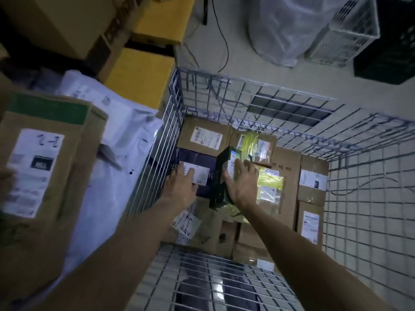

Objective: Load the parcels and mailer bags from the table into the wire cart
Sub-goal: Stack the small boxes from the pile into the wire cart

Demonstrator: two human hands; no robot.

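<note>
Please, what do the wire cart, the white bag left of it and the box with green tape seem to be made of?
Cart: metal wire, seemingly pale coated; thin rods form a grid. White bag: probably soft plastic film, faintly glossy, creased. Box with green tape: brown cardboard, matte, with folded flaps.

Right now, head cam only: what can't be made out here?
Head view:
- cardboard box, left: label text is motion-blurred, and the box is cut off by the frame edge.
- navy box: label is partly under the left hand.
- dark green box: face is partly behind the right hand, and the label is too small to read.
- wire cart: lower layers are hidden under the top parcels.
- mailer bags: partly behind the cardboard box.
</note>
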